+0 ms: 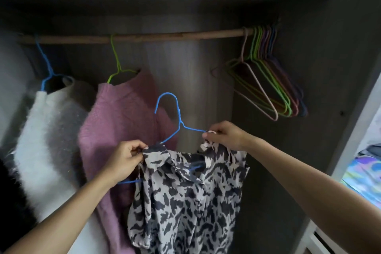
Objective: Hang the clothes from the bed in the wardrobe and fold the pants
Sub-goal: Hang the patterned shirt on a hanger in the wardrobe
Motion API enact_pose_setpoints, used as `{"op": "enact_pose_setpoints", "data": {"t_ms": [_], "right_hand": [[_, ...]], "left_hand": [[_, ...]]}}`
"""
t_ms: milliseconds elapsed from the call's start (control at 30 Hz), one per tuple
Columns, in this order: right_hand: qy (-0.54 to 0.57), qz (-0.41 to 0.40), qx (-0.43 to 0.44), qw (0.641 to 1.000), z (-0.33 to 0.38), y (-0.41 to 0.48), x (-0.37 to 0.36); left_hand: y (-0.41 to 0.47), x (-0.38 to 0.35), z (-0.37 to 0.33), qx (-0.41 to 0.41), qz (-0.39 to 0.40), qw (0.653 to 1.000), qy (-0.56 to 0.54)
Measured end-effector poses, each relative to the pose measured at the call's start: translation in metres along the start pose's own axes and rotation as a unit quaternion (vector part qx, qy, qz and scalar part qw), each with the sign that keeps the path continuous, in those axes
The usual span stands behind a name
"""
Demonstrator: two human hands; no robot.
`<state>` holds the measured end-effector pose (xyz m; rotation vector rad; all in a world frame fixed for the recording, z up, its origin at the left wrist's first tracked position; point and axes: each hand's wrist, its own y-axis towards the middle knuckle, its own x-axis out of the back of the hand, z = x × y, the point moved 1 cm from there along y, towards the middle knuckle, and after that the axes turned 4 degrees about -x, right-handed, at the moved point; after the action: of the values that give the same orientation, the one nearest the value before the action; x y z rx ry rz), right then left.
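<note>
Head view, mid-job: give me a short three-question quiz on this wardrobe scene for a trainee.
1. True or false: the blue hanger carrying the patterned blouse is not yet hooked on the rail.
2. Which garment hangs on the green hanger? A white fluffy top; B pink sweater; C patterned blouse.
3. Fill in: the empty hangers are bunched at the rail's ____ end.
Key: 1 true; 2 B; 3 right.
</note>
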<state>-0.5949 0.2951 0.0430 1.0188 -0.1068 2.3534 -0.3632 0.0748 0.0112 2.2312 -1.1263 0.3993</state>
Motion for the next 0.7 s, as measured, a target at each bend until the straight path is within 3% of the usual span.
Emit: {"op": "enact_pose_setpoints", "data": {"t_ms": [233, 333, 467, 533, 600, 700], "right_hand": [[0.056, -0.116, 0.03, 0.991, -0.009, 0.005, 0.016], [0.068, -0.115, 0.046, 0.99, 0.0, 0.005, 0.016], [0.085, -0.114, 0.052, 0.988, 0.019, 0.001, 0.02], [0.089, -0.114, 0.061, 0.988, 0.03, -0.001, 0.024], [0.087, -0.109, 0.065, 0.988, 0.036, -0.004, 0.027], [0.061, -0.1, 0.056, 0.992, 0.035, -0.008, 0.036]], "left_hand": [[0.002, 0.045, 0.017, 0.032, -0.019, 0.992, 0.119], [0.005, 0.048, 0.007, 0.044, -0.04, 0.987, 0.152], [0.011, 0.029, -0.026, 0.008, -0.03, 0.997, 0.076], [0.013, 0.018, -0.028, -0.039, 0.003, 0.977, 0.211], [0.02, 0.011, -0.022, -0.056, -0.015, 0.951, 0.304], [0.026, 0.006, -0.023, -0.057, -0.045, 0.967, 0.243]]}}
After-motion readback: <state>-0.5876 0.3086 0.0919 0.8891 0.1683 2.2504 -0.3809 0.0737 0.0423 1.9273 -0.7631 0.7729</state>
